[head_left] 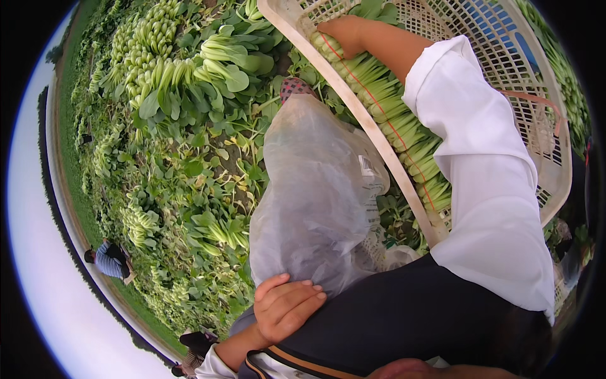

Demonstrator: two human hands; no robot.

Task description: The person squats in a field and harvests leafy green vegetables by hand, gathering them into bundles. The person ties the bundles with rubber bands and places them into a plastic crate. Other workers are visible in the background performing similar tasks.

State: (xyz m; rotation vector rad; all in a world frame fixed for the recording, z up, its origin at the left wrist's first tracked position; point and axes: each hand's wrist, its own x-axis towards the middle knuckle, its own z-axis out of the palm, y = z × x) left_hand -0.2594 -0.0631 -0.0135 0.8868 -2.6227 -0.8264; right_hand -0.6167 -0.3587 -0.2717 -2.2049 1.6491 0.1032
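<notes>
My right hand [343, 35] reaches into a white plastic crate [331, 68] and touches the upper end of a packed row of bok choy [378, 99]. Its fingertips are partly hidden, so a grip cannot be made out. A thin red string runs along the row's pale stems. My left hand [289, 308] lies flat on my dark-clothed lap, beside a cloudy plastic bag [317, 189] covering my leg, and holds nothing. A checkered shoe tip [296, 88] shows past the bag's far end.
Heaped bok choy [151, 52] and a loose bunch [236, 57] lie on the leafy ground left of the crate. More greens [558, 71] are beyond its right side. One person [111, 260] crouches at the field's left edge, another [191, 355] at lower left.
</notes>
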